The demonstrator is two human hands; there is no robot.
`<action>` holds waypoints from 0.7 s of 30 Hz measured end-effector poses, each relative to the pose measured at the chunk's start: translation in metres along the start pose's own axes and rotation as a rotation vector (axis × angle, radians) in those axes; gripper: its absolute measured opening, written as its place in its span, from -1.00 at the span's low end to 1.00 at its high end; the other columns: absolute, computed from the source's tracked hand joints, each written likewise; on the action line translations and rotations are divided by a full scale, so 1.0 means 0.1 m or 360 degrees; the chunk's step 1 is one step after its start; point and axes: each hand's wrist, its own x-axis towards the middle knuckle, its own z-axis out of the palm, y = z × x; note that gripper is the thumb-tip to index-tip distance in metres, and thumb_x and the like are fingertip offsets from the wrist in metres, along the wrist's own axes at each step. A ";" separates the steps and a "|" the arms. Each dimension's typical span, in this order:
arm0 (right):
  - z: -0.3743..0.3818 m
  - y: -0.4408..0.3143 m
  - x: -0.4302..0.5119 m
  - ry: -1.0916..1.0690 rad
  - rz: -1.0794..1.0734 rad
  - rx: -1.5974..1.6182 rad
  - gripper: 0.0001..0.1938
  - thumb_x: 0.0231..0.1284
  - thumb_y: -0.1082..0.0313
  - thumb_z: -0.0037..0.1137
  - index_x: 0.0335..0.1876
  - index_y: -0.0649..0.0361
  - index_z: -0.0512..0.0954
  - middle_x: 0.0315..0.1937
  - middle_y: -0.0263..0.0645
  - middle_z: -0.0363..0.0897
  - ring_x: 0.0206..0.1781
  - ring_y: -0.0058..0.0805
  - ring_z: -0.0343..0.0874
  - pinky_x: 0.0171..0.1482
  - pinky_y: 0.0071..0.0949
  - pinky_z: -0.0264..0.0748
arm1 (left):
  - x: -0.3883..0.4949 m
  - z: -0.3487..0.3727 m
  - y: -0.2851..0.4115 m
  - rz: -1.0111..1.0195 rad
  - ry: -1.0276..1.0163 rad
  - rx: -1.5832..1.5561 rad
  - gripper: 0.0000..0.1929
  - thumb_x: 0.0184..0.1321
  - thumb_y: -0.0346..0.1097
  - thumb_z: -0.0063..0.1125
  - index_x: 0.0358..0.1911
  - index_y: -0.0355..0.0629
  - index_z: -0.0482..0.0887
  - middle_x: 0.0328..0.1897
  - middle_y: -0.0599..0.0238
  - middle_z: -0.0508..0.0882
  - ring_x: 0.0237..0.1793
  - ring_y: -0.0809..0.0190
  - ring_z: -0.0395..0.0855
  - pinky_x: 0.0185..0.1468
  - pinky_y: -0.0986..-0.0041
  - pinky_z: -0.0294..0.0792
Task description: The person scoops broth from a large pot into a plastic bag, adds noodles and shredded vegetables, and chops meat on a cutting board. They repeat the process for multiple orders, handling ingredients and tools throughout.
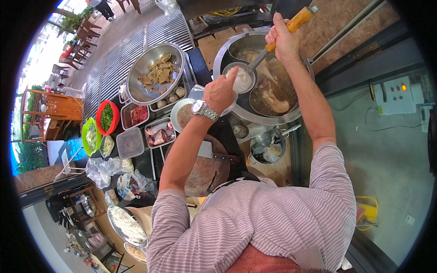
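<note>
My right hand (282, 40) grips the wooden handle (297, 22) of a metal strainer ladle. The ladle's basket (240, 77) holds white noodles and hangs over the rim of a large divided steel pot (297, 117). My left hand (220, 92), with a watch on its wrist, reaches to the basket's near left side, its index finger at the noodles; its other fingers are partly hidden, so a hold cannot be told. Clear plastic shows beside it. Cloudy broth and large pieces of meat (273, 99) fill the pot's compartments. A bowl (181, 112) of brownish food stands beneath the left forearm.
A big steel bowl (131, 68) holds cooked meat pieces. Containers of raw meat (159, 133), meatballs and chopped greens (107, 117) stand left. A cleaver (205, 149) lies on a round chopping board (205, 174). A small pot (268, 150) with ladles sits below the big pot.
</note>
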 end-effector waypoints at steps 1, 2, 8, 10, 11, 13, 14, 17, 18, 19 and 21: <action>-0.01 0.03 0.00 0.0046 -0.0009 0.0034 -0.64 0.38 0.24 0.27 -0.48 0.11 0.33 -0.69 -0.45 0.29 -0.70 -0.63 0.25 -0.58 -0.49 0.26 | -0.06 -0.01 -0.03 -0.0035 0.0054 -0.0060 -0.35 0.13 -0.38 0.13 0.39 -0.03 0.40 -0.10 -0.08 0.69 -0.11 -0.15 0.70 -0.01 0.11 0.53; -0.05 0.07 0.00 0.0074 -0.0026 0.0013 -0.65 0.38 0.25 0.26 -0.48 0.11 0.34 -0.69 -0.44 0.31 -0.69 -0.62 0.26 -0.58 -0.49 0.26 | -0.14 -0.02 -0.09 -0.0013 0.0133 -0.0153 -0.41 0.16 -0.40 0.12 0.34 -0.05 0.46 -0.08 -0.08 0.69 -0.09 -0.14 0.70 0.01 0.13 0.53; -0.25 0.63 -0.21 0.0130 -0.0139 -0.0295 -0.66 0.41 0.28 0.22 -0.51 0.11 0.39 -0.67 -0.46 0.34 -0.65 -0.65 0.32 -0.53 -0.52 0.29 | -1.14 -0.21 -0.25 0.0055 0.0730 -0.0393 -0.64 0.23 -0.56 0.14 0.09 -0.15 0.71 0.08 -0.03 0.65 0.06 -0.09 0.65 0.17 0.24 0.49; -0.35 0.89 -0.29 0.0130 -0.0143 -0.0419 -0.69 0.39 0.26 0.24 -0.47 0.14 0.43 -0.66 -0.47 0.41 -0.64 -0.69 0.38 -0.57 -0.57 0.29 | -1.63 -0.18 -0.32 -0.0124 0.0853 -0.0369 -0.63 0.23 -0.58 0.18 0.11 -0.15 0.71 0.17 -0.03 0.60 0.10 -0.06 0.64 0.19 0.28 0.47; -0.38 1.02 -0.33 0.0100 -0.0137 -0.0497 -0.69 0.38 0.23 0.25 -0.47 0.13 0.44 -0.66 -0.50 0.41 -0.63 -0.73 0.38 -0.56 -0.61 0.29 | -1.91 -0.17 -0.35 -0.0296 0.0860 -0.0445 -0.62 0.25 -0.59 0.17 0.13 -0.15 0.71 0.20 -0.04 0.59 0.12 -0.05 0.64 0.20 0.30 0.47; -0.50 1.21 -0.35 0.0036 -0.0096 -0.0586 -0.67 0.40 0.25 0.24 -0.50 0.13 0.42 -0.66 -0.47 0.38 -0.63 -0.68 0.36 -0.54 -0.56 0.31 | -2.40 -0.15 -0.37 -0.0640 0.0867 -0.0504 -0.65 0.35 -0.54 0.07 0.18 -0.18 0.67 0.17 0.00 0.66 0.16 0.01 0.66 0.23 0.33 0.46; -0.54 1.25 -0.35 0.0005 -0.0077 -0.0635 -0.66 0.41 0.26 0.23 -0.51 0.13 0.41 -0.66 -0.46 0.36 -0.63 -0.66 0.34 -0.53 -0.53 0.32 | -2.67 -0.10 -0.43 -0.0723 0.0882 -0.0493 -0.63 0.39 -0.53 0.00 0.22 -0.20 0.63 0.17 0.00 0.69 0.17 0.04 0.68 0.23 0.35 0.46; -0.46 1.20 -0.33 0.0167 0.0043 -0.0587 -0.67 0.42 0.25 0.22 -0.48 0.13 0.40 -0.65 -0.45 0.36 -0.64 -0.65 0.33 -0.53 -0.53 0.32 | -3.61 0.25 -0.63 -0.1156 0.0879 -0.0261 -0.58 0.42 -0.48 -0.01 0.33 -0.16 0.53 0.15 -0.01 0.71 -0.01 0.02 0.76 0.07 0.37 0.54; -0.49 1.19 -0.29 0.0149 -0.0026 -0.0525 -0.68 0.40 0.23 0.24 -0.47 0.13 0.42 -0.66 -0.46 0.37 -0.64 -0.66 0.34 -0.54 -0.55 0.31 | -3.90 0.31 -0.63 -0.1397 0.0777 -0.0449 -0.56 0.42 -0.47 0.01 0.36 -0.12 0.51 0.14 -0.01 0.72 -0.05 0.04 0.77 0.00 0.38 0.54; -0.54 1.21 -0.25 0.0127 -0.0089 -0.0460 -0.68 0.39 0.22 0.25 -0.46 0.13 0.43 -0.66 -0.47 0.38 -0.64 -0.68 0.35 -0.56 -0.57 0.30 | -4.13 0.38 -0.62 -0.1515 0.0800 -0.0463 -0.55 0.42 -0.46 0.02 0.36 -0.08 0.51 0.07 -0.02 0.75 -0.16 0.11 0.78 -0.09 0.38 0.53; -0.58 1.24 -0.24 0.0055 -0.0104 -0.0408 -0.69 0.39 0.21 0.25 -0.46 0.13 0.44 -0.67 -0.48 0.40 -0.64 -0.69 0.36 -0.58 -0.58 0.29 | -4.78 0.72 -0.71 -0.1582 0.0910 -0.0347 -0.57 0.44 -0.42 0.00 0.37 -0.04 0.52 -0.17 0.01 0.77 -0.42 0.24 0.68 -0.31 0.37 0.52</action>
